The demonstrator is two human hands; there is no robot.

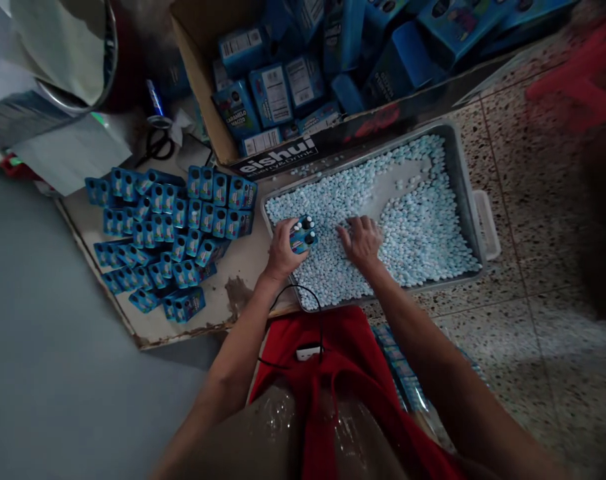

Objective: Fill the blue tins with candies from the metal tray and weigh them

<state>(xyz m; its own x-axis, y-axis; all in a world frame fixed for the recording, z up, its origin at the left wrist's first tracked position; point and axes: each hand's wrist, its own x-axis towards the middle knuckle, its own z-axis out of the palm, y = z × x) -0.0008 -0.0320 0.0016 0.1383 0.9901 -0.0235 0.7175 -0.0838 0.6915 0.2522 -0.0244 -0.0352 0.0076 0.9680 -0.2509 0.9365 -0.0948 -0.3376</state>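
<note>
My left hand (281,250) is closed round a small blue box (303,235) with its open top upward, held over the near left corner of a grey metal tray (463,180). The tray holds a thick layer of small pale blue candies (423,233). My right hand (361,241) lies palm down on the candies just right of the box, fingers curled into the pile. Whether any candies are in its fingers is hidden.
Several filled small blue boxes (170,230) lie in rows on a board (243,267) to the left. A cardboard carton (203,73) of larger blue packets (273,93) stands behind the tray. Scissors (155,147) lie at the back left. Terrazzo floor (533,267) spreads to the right.
</note>
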